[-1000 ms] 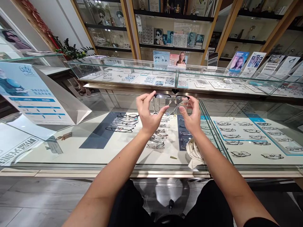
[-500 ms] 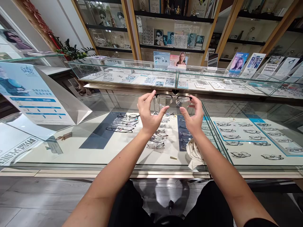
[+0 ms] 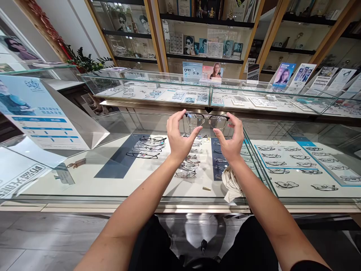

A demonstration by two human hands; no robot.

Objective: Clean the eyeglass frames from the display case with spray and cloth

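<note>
A pair of eyeglasses (image 3: pixel 195 119) with a black upper rim and clear lenses is held up level above the glass counter. My left hand (image 3: pixel 180 136) is closed on its left side, fingers at the top corner and thumb below. On the other side my right hand (image 3: pixel 231 138) grips the right corner the same way. Both thumbs point inward beneath the lenses. Under my right wrist a crumpled cream cloth (image 3: pixel 232 183) lies on the countertop. Rows of eyeglasses (image 3: pixel 152 145) show through the glass below my hands.
A blue and white tent-shaped sign (image 3: pixel 42 113) stands on the counter at left. More frames (image 3: pixel 287 184) fill the case (image 3: pixel 296 197) at right. Behind runs a second glass display case (image 3: pixel 158 103) with small signs. A small gold-coloured piece (image 3: pixel 207 188) lies left of the cloth.
The eyeglasses have tilted slightly, so the lenses look taller and face me more. Both hands have shifted a little to the right, keeping their hold.
</note>
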